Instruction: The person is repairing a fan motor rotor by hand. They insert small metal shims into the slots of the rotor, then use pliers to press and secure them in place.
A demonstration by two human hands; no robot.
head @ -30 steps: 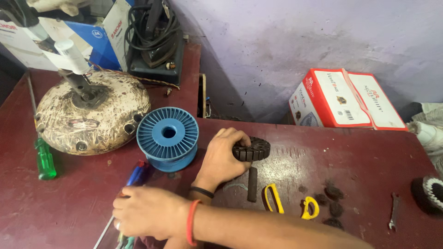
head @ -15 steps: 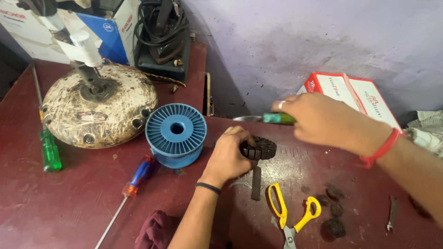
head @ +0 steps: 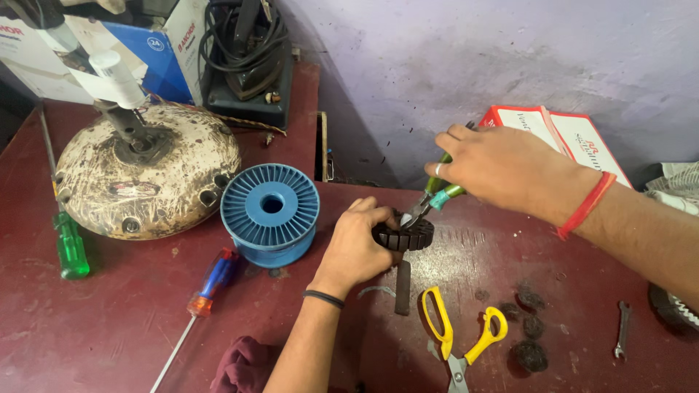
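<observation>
**Pliers brought down to stator core**

Since the earlier frame the right hand (head: 502, 164) has been dropping from above the bench; it is gripping green-handled pliers (head: 431, 200), tips touching the black stator core (head: 409, 236). The left hand (head: 357, 244) is clasping the core against the maroon table (head: 87, 327), just right of the blue spool (head: 270, 212). Yellow scissors (head: 459, 335) are lying nearby.

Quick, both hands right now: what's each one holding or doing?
Left hand: closed around the black toothed ring, pinning it on the table.
Right hand: closed on green-handled pliers, tips at the ring's top edge.
</observation>
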